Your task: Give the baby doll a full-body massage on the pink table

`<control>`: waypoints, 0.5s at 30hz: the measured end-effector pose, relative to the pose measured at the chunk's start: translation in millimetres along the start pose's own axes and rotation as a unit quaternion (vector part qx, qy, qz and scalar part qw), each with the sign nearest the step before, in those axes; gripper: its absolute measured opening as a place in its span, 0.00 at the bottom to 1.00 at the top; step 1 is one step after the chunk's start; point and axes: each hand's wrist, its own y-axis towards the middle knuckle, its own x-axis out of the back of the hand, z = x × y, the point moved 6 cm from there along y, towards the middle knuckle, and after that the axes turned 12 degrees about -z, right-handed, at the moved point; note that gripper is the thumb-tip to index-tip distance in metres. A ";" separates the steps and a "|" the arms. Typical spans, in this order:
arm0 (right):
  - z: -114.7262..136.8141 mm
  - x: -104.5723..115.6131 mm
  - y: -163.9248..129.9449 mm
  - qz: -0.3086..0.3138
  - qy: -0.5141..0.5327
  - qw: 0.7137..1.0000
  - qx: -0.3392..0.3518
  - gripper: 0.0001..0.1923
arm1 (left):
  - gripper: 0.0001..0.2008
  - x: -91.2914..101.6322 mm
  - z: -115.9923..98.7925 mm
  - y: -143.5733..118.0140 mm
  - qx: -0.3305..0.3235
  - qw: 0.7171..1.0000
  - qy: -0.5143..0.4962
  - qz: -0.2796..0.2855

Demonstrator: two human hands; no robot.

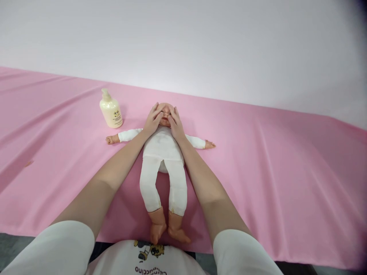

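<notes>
Left hand (153, 119) and right hand (175, 124) flat, fingers spread open, cupping doll's face (165, 115), forearms outstretched over doll

A baby-care practice room: pink-draped table (286, 160), lotion bottle (111, 109), plain white wall (200, 42)

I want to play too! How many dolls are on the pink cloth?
1. The doll lies on its back mid-cloth, beside a bottle, with the left hand and right hand on its face.

The shirt (149, 263) reads "Cappuccino", seen upside down.
</notes>
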 end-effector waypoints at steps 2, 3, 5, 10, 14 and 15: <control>-1.9 0.6 -0.4 -0.007 0.002 1.000 -0.012 0.40 | 0.23 -0.2 0.1 0.1 0.001 1.000 -0.006 0.000; -3.1 1.1 -0.6 -0.012 0.004 1.000 -0.019 0.41 | 0.24 -0.5 0.0 0.2 0.000 1.000 -0.009 0.001; -4.6 2.1 -0.9 -0.022 0.005 0.999 -0.030 0.43 | 0.24 -1.0 -1.0 0.6 -0.006 1.000 -0.014 0.002; 1.0 -0.2 0.9 0.002 -0.014 1.000 0.016 0.39 | 0.23 -0.8 -5.0 1.5 -0.027 1.000 0.001 0.000; 2.7 0.0 2.3 0.007 -0.015 0.999 0.027 0.35 | 0.25 -0.4 -6.8 0.9 -0.038 0.999 0.008 0.001; 2.4 0.4 2.3 0.003 -0.016 1.000 0.024 0.36 | 0.26 -0.1 -6.9 0.8 -0.040 0.999 0.010 -0.001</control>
